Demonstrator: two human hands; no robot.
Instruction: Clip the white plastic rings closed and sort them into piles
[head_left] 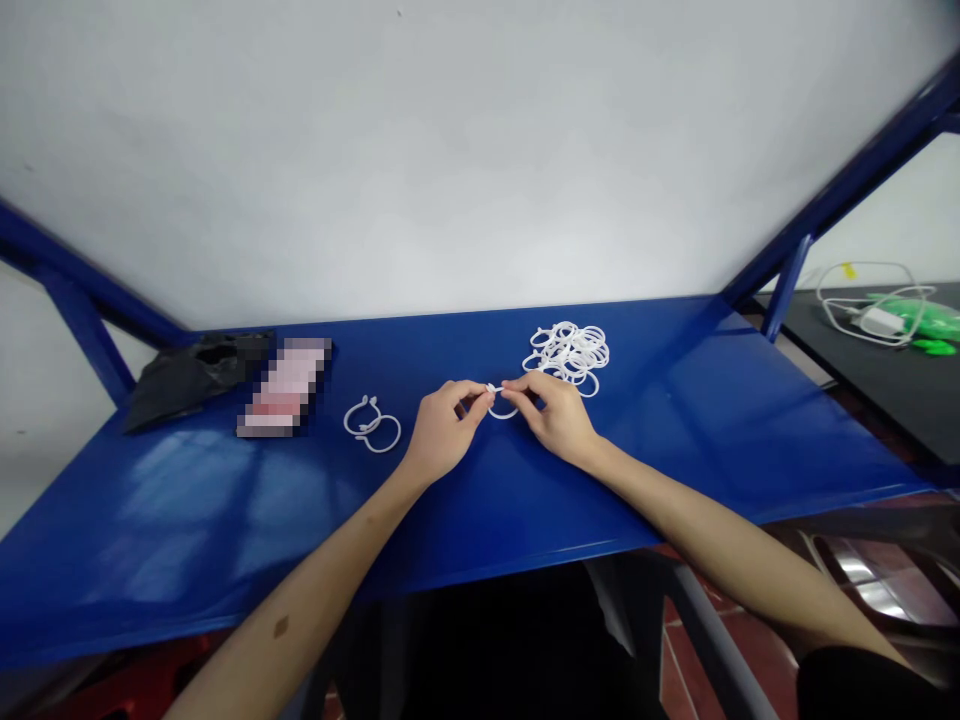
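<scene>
Between my two hands a white plastic ring (504,414) hangs just above the blue table. My left hand (448,425) pinches its left side near a small knob or clasp. The fingertips of my right hand (553,412) are closed on its other side. Behind my right hand lies a tangled pile of white rings (571,350). Two more white rings (381,434) rest to the left of my left hand, touching or overlapping; at least one of them has a gap with knobbed ends.
A blue table (480,520) backs onto a pale wall. At its left lie a crumpled black plastic bag (195,375) and a pixelated flat item (285,388). Blue frame bars (787,285) rise at both sides. On a dark surface at right sit a white cable with charger (881,320) and green plastic (930,318).
</scene>
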